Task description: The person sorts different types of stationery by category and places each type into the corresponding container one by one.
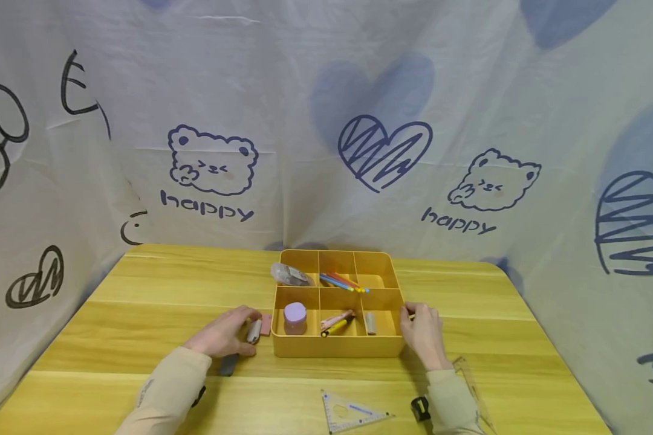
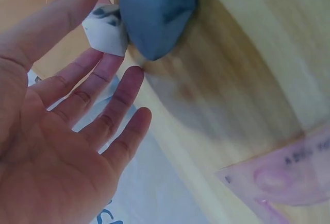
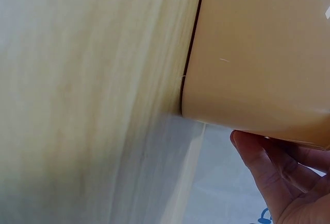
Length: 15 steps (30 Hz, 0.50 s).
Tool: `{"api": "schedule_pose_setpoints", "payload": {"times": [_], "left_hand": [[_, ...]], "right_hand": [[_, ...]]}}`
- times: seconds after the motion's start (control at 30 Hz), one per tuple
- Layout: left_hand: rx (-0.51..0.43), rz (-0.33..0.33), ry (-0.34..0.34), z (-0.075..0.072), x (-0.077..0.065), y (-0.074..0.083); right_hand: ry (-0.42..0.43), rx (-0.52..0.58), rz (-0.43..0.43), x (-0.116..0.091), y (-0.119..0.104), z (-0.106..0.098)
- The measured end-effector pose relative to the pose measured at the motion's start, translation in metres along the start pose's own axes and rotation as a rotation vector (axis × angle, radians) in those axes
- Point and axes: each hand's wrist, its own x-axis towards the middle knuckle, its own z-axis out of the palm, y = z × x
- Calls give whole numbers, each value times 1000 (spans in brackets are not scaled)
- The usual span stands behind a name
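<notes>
My left hand is beside the left wall of a yellow compartment box. In the left wrist view its fingers are spread and fairly straight, fingertips right at a smudged white eraser, with the thumb on the other side. A dark grey block lies by the eraser, and a pink piece lies against the box. At the box's right wall, my right hand grips the upper edge, thumb against the outer side. The box holds a lilac-lidded jar, several pens and a pale block.
A clear set square lies on the wooden table in front of the box. Another clear ruler is partly behind the right forearm. A grey plastic-wrapped thing leans over the box's back left corner. Printed cloth hangs behind the table.
</notes>
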Motion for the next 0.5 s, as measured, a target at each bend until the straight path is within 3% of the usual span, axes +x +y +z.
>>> {"api": "schedule_pose_setpoints", "payload": {"times": [0.2,0.5], "left_hand": [[-41,-27,14,2,2,-3],[-24,-7,57,5,2,-6]], "right_hand": [[4,-1,4,0,0,0],[11,-2,-5,0,1,1]]}}
